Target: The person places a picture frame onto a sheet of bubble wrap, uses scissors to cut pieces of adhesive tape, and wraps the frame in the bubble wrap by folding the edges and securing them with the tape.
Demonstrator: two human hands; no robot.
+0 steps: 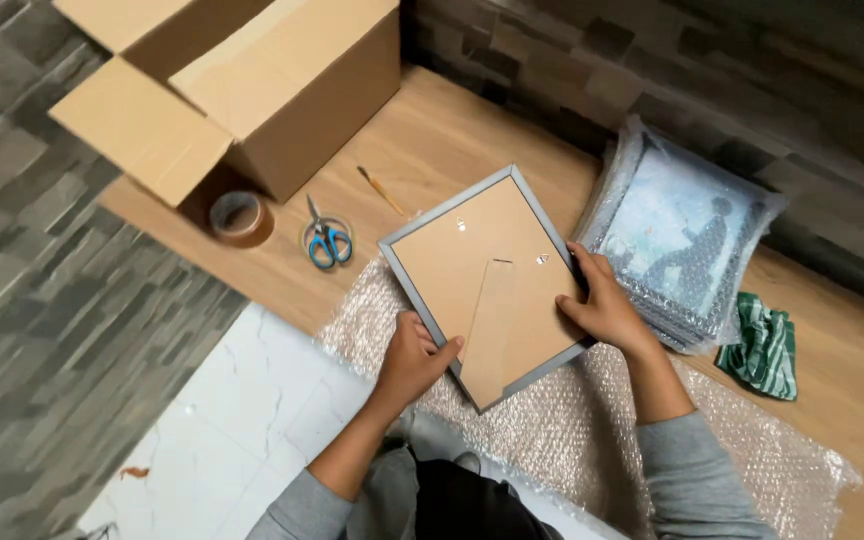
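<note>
I hold a grey picture frame (492, 265) face down, its brown backing board and stand leg towards me. My left hand (414, 358) grips the frame's lower left edge with the thumb on the backing. My right hand (604, 305) grips its right edge. The frame hovers over a sheet of bubble wrap (592, 420) spread on the wooden board.
A stack of bubble-wrapped pictures (677, 235) lies to the right by the stone wall, a green striped cloth (764, 350) beside it. Blue-handled scissors (327, 240), a tape roll (239, 217), a pencil (380, 189) and an open cardboard box (252, 85) sit at the left.
</note>
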